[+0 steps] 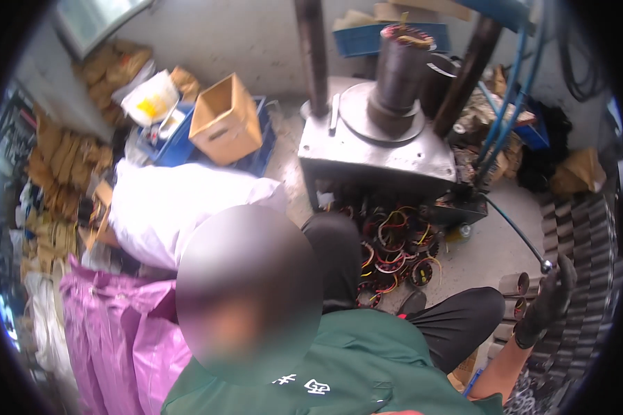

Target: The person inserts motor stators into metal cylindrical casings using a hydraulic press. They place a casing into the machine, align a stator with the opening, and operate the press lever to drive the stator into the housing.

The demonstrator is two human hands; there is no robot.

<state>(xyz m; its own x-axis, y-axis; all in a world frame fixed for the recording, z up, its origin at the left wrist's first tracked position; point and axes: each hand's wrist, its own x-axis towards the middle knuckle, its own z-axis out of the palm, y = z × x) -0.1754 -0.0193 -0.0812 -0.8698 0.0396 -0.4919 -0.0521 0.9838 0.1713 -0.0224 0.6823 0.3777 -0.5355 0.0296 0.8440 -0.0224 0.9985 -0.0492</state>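
Observation:
At the right, my right hand (550, 294) wears a black glove. Its fingers stretch upward, open, beside the ball knob (546, 265) of a thin lever (516, 235); whether they touch cannot be made out. The lever slants down from the machine, a press with a metal table (377, 166). On that table a dark steel cylinder (401, 76) stands upright, topped by a wound motor stator (408, 36) with reddish windings. A round blurred patch, dark above and skin-coloured below, lies over my left side. Whatever my left hand does there is hidden.
Several wired stators (394, 252) lie piled under the press, before my knees. Grey metal cores (578, 235) are stacked at the right. To the left are a white sack (180, 200), purple sacking (118, 325) and a cardboard box (228, 121) on a blue crate (259, 155). Blue hoses (509, 104) hang beside the press.

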